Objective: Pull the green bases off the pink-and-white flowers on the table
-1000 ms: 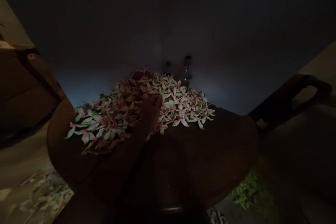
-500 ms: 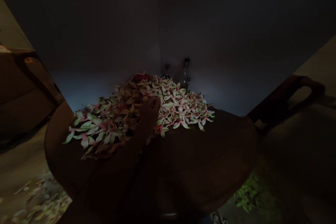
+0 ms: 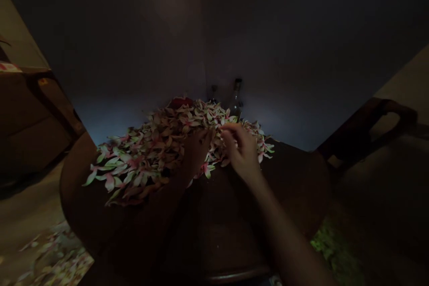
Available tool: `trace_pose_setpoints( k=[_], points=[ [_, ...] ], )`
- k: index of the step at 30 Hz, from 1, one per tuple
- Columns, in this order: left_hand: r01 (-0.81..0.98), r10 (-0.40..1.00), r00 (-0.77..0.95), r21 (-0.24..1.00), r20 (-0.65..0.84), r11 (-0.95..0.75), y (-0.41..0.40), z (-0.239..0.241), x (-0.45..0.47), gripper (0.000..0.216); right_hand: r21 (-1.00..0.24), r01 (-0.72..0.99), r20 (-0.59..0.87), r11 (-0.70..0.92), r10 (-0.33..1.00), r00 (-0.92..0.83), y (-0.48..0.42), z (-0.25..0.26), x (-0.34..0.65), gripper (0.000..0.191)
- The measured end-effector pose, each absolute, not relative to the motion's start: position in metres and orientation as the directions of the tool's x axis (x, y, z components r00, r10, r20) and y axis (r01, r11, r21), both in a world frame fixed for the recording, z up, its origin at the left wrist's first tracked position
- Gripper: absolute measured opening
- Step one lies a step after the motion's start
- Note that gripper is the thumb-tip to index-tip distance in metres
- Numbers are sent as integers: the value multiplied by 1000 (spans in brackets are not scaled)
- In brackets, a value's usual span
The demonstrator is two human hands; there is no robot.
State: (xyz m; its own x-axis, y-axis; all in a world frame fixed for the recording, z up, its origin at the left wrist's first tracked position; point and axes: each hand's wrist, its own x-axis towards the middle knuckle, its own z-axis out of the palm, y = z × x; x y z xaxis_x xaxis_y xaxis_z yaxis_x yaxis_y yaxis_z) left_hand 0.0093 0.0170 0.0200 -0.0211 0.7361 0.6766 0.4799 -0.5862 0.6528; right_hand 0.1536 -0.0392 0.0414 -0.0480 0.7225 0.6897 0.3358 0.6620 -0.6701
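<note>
At the far left stands a brown cabinet (image 3: 31, 129), dim and hard to make out, with a red-marked label or strip on its top edge. Below it, on the floor (image 3: 30, 219), lies a scatter of fallen petals (image 3: 56, 250).

A round dark table (image 3: 295, 183) fills the middle of the view, and a wide heap of flowers (image 3: 150, 156) covers its far half, pink and white with green tinges, spreading nearly to the rim on the left. The left hand (image 3: 196, 152) lies palm down on the heap's near edge, its fingers curled and pressed among the blossoms; whether it holds any, I cannot tell. Just right of it, the right hand (image 3: 239, 149) sits over the heap's right part, fingers bunched narrowly together with the thumb close by, touching the flowers. Any flower in that pinch is hidden.

Behind the heap, a red object (image 3: 180, 103) pokes out at the top, near a small dark bottle (image 3: 213, 94) and a taller glass bottle (image 3: 237, 100), both against the wall (image 3: 284, 53) in the corner.

At the right edge is a curved wooden chair back (image 3: 378, 120), and below the table, green leaves (image 3: 331, 246) lie on the floor.
</note>
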Motion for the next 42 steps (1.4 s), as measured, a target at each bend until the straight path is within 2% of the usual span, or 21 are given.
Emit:
trace_pose_setpoints(
  k=[2, 4, 8, 11, 19, 25, 30, 37, 42],
  points=[
    [516, 708, 45, 590, 705, -621, 18, 17, 12, 24, -649, 355, 698, 673, 712, -73, -23, 32, 152, 25],
    [539, 670, 142, 511, 728, -670, 21, 11, 13, 24, -694, 331, 668, 639, 744, -36, -10, 18, 152, 28],
    [589, 636, 293, 390, 713, -708, 27, 3, 14, 27, -847, 116, 529, 520, 846, 70, 0, -3, 152, 31],
    [602, 623, 333, 350, 707, -718, 29, 0, 14, 27, -881, 13, 472, 472, 879, 67, -1, -5, 155, 32],
    [527, 648, 312, 441, 694, -726, 30, 4, 10, 24, -891, -79, 445, 447, 894, 42, 3, -1, 162, 40],
    [507, 658, 326, 461, 679, -728, 29, 7, 9, 19, -900, -136, 413, 413, 910, 34, 4, -3, 165, 35],
    [471, 667, 365, 490, 649, -734, 26, 11, 11, 21, -898, -150, 412, 413, 910, 37, 8, -4, 169, 35],
    [416, 724, 276, 601, 632, -683, 26, 8, 12, 19, -890, -171, 420, 423, 906, 52, 15, -9, 173, 30],
    [414, 762, 230, 647, 606, -640, 28, 5, 10, 23, -892, -101, 439, 440, 898, 39, 15, -10, 175, 27]
  ],
)
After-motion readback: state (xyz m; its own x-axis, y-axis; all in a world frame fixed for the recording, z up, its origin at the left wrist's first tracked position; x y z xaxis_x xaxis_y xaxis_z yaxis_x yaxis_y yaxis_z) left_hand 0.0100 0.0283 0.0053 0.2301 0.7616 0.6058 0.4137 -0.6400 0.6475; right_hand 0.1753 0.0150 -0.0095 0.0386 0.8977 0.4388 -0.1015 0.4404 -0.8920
